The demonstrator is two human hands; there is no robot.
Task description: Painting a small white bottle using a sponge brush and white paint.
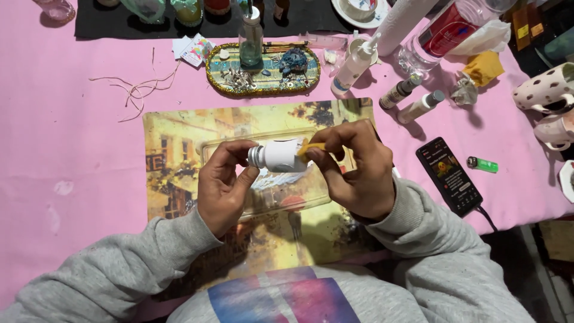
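My left hand (222,186) grips the white bottle (280,155) sideways by its cap end, steadying it above the tray (179,137). My right hand (357,173) pinches a yellow cloth (311,148) against its base, seemingly to wipe it.

A phone (449,176) and a green lighter (482,164) lie on the pink cloth (72,149). An oval tray (263,70) sits beside loose string (140,88).

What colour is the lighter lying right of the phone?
Bright green, with a silver metal top: the small plastic lighter beside the black phone. Head view shows it best.
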